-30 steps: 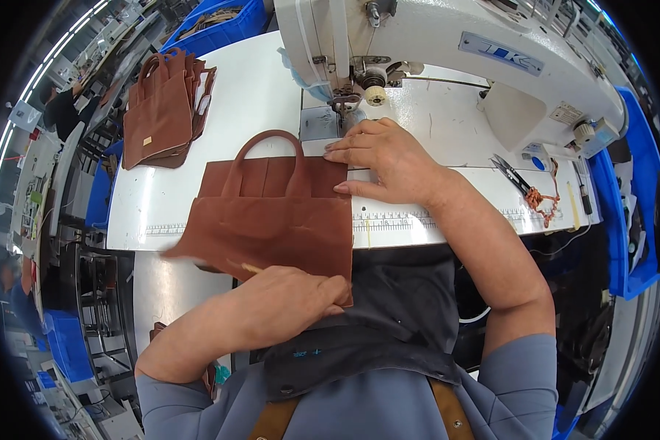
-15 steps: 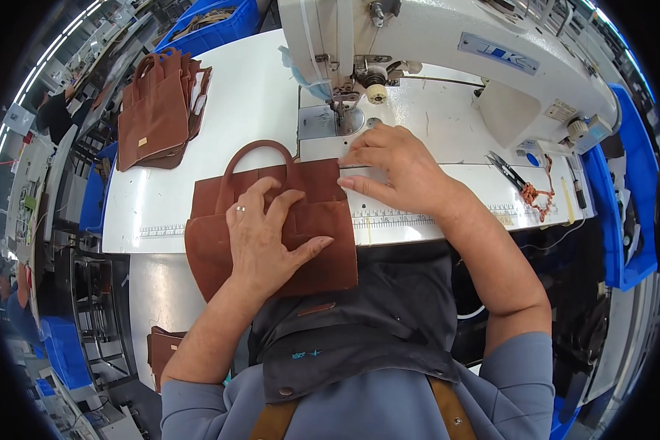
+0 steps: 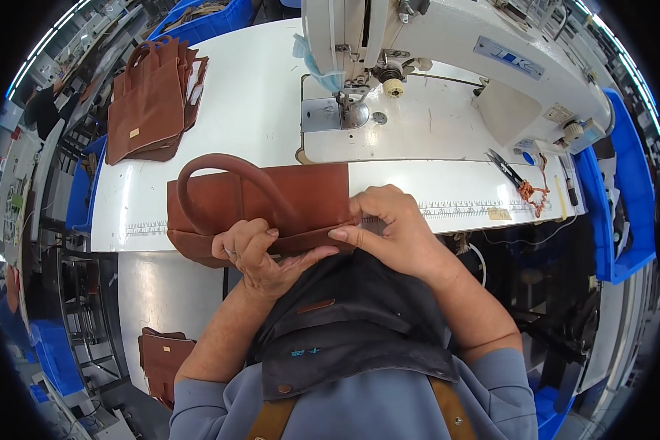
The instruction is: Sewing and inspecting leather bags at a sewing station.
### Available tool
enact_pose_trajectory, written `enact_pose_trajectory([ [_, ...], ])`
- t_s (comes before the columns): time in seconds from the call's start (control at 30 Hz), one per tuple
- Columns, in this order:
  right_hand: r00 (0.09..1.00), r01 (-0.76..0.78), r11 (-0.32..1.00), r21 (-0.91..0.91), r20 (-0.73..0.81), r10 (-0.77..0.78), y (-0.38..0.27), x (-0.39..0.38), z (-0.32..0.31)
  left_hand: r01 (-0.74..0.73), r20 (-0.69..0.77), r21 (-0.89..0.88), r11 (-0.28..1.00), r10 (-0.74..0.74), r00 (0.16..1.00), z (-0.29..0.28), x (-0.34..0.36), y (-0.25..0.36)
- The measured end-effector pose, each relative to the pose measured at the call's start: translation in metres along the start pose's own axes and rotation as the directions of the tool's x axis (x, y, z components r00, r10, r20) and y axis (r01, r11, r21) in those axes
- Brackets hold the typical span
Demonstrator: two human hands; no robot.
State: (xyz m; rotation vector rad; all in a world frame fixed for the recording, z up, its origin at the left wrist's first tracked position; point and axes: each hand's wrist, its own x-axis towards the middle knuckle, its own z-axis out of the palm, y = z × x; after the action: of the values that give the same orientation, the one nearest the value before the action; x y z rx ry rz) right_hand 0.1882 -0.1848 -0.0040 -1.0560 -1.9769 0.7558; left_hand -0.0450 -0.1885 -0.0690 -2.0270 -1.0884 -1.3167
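Note:
A reddish-brown leather handbag [image 3: 301,187] with a looped handle [image 3: 231,163] lies at the front edge of the white sewing table, its near part folded up toward me. My left hand [image 3: 260,257] grips the near edge, fingers curled over it and thumb stretched along beneath. At the right corner, my right hand [image 3: 392,229] pinches the leather between thumb and fingers. The underside of the handbag is hidden. Beyond it stands a white sewing machine [image 3: 447,55], its needle area apart from the leather.
Similar brown handbags [image 3: 147,110] are stacked at the far left; more brown pieces [image 3: 170,359] lie lower left. Thread snips [image 3: 507,169] and orange thread [image 3: 535,192] rest at the right. Blue bins stand at the right [image 3: 634,246] and back [image 3: 205,20]. A ruler strip [image 3: 455,210] runs along the table's front.
The handbag has been drawn toward me and its near part tilted up. My left hand has slid down to its near edge; my right hand has moved nearer and now pinches the corner.

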Motion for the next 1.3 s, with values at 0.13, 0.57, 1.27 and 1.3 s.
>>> enact_pose_trajectory([
  [0.13,0.987,-0.158,0.968,0.193,0.002,0.161,-0.005,-0.005,0.006,-0.025,-0.016,0.013,1.0,0.026,1.0,0.0,-0.001,-0.002],
  [0.57,0.978,0.165,0.986,-0.033,-0.124,-0.167,-0.007,-0.005,0.001,-0.029,-0.029,0.024,0.999,0.029,0.999,0.0,-0.004,-0.005],
  [1.27,0.996,0.039,0.989,0.141,-0.087,-0.027,-0.01,-0.01,0.005,-0.058,-0.063,0.066,0.996,0.063,0.996,0.004,-0.009,-0.006],
  [1.3,0.999,0.022,0.991,0.131,-0.047,-0.016,-0.011,-0.009,0.005,-0.059,-0.068,0.062,0.996,0.063,0.996,0.004,-0.009,-0.007],
])
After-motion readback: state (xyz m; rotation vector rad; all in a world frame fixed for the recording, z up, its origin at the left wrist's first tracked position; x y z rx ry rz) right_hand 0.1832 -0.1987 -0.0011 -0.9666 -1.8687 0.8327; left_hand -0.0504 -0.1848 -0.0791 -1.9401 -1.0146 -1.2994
